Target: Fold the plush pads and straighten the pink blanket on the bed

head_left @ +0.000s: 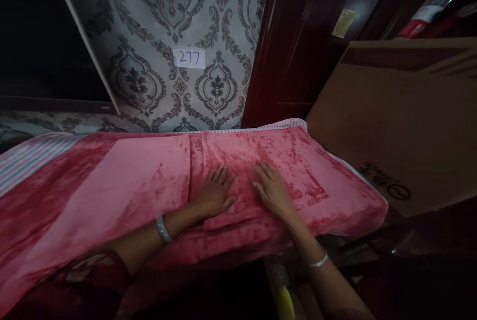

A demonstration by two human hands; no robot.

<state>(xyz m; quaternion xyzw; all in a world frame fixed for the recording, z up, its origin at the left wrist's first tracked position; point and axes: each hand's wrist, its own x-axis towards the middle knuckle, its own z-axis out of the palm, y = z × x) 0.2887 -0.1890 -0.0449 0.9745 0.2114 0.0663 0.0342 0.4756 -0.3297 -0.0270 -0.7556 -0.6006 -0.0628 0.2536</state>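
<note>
A pink plush blanket (141, 166) with darker red patches lies over a long raised surface, with a folded section on its right half. My left hand (216, 193) rests flat on the blanket near the fold line, its fingers pointing away from me. To the right of it, my right hand (272, 188) also lies palm down on the plush, fingers spread. A gap of bare blanket separates the two hands. Neither hand grips anything. There is a bracelet on each wrist.
A large cardboard box (402, 126) stands at the right, with a plastic bottle (428, 12) behind it. Patterned wallpaper bears a paper label (189, 57) reading 277. A dark screen (48, 37) is at upper left; a dark red door (298, 37) is behind. Striped cloth (33, 156) shows at left.
</note>
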